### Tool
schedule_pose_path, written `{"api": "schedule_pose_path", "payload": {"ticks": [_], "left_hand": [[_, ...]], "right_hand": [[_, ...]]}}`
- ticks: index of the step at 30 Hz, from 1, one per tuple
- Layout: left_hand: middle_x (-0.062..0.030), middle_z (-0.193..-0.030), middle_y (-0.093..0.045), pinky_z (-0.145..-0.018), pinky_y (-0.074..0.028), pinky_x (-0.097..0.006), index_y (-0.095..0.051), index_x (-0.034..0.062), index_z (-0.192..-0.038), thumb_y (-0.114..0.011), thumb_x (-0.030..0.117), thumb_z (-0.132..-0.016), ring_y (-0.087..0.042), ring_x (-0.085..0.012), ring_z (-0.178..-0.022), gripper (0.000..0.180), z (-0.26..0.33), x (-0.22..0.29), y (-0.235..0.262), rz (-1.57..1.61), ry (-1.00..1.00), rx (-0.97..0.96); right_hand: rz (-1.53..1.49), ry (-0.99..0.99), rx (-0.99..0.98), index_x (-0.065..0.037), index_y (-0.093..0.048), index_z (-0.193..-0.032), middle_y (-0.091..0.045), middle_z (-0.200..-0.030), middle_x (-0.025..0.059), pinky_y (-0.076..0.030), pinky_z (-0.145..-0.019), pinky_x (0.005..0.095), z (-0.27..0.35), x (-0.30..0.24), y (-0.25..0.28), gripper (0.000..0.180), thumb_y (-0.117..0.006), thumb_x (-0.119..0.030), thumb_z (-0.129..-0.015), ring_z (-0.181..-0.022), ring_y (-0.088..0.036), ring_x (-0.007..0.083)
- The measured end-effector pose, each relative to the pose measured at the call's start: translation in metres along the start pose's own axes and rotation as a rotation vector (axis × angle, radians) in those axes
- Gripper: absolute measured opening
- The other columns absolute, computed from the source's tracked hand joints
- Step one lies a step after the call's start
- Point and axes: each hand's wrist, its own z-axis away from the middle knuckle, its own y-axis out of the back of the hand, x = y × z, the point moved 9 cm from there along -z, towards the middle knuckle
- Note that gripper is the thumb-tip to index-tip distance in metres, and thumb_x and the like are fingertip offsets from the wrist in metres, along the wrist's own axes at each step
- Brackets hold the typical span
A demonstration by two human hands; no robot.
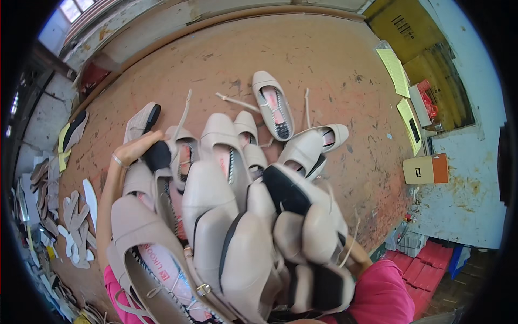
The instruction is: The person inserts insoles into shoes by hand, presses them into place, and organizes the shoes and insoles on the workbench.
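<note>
My left hand (135,151) is closed on the black heel of a shoe (157,156) at the left of the pile of beige shoes (226,216) cradled near me above the surface (302,59). My right hand is buried under the pile; I cannot tell its grip.

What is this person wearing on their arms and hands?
Both hands are bare, with no gloves. The left hand has a thin silvery bangle at the wrist, and the forearm below it is uncovered. A bright pink sleeve shows low on the left side, and another pink sleeve on the right. The right hand is mostly hidden behind the pile of beige shoes, so nothing worn on it can be made out.
</note>
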Motion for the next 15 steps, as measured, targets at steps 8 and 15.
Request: {"api": "schedule_pose_path", "payload": {"ticks": [8,15], "left_hand": [[-0.0069,-0.131,-0.056,-0.104,-0.034,-0.033,-0.054,0.0023,-0.132,-0.044,0.047,-0.099,-0.047,-0.0176,-0.122,0.057,0.178,-0.302,0.029,0.170,0.038,0.237],[-0.0063,-0.127,-0.058,-0.099,-0.037,-0.031,-0.056,0.0004,-0.129,-0.047,0.047,-0.098,-0.050,-0.0165,-0.115,0.057,0.286,-0.473,0.068,0.273,0.033,0.383]], "right_hand": [[0.115,0.003,-0.144,-0.009,-0.060,-0.119,-0.068,-0.091,0.0094,-0.053,-0.068,0.0344,-0.228,-0.132,-0.398,0.039,-0.056,-0.037,-0.091,-0.076,-0.066,0.0244],[0.203,-0.032,-0.187,-0.011,-0.061,-0.117,-0.068,-0.088,0.0101,-0.053,-0.066,0.0361,-0.352,-0.189,-0.647,0.036,-0.056,-0.035,-0.091,-0.074,-0.066,0.0262]]}}
